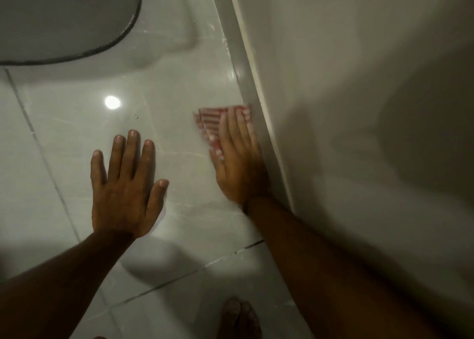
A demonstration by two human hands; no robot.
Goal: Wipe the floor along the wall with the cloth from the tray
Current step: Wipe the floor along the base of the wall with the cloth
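A bare foot (pixel 239 318) shows at the bottom edge of the view, planted on the floor (pixel 179 87) close to the wall (pixel 359 82), and the 2 forearms reach forward from there.

The cloth (pixel 209 123), red-and-white striped and folded small, lies flat on the tiles right at the foot of the wall, its far corner touching the skirting (pixel 242 64). The right hand (pixel 237 159) is spread flat on top of it, fingers together and pointing away from the person, pressing it down rather than gripping it; only the far and left parts of the cloth stick out from under the fingers. The hand's outer edge runs against the skirting, so hand, forearm and cloth all line up with the wall, which is the line the wiping has to follow.

The left hand (pixel 125 182) sits well apart to the left, fingers splayed open, palm flat on bare tile, holding nothing; it looks to be bracing the body.

Ahead along the skirting the strip of floor is free, with pale specks at the joint that seem worth reaching. A dark-edged grey mat (pixel 64 18) lies at the far left, well clear of the wall strip. A small crumb (pixel 136 117) sits on the tile between the hands. The tray is not in view.
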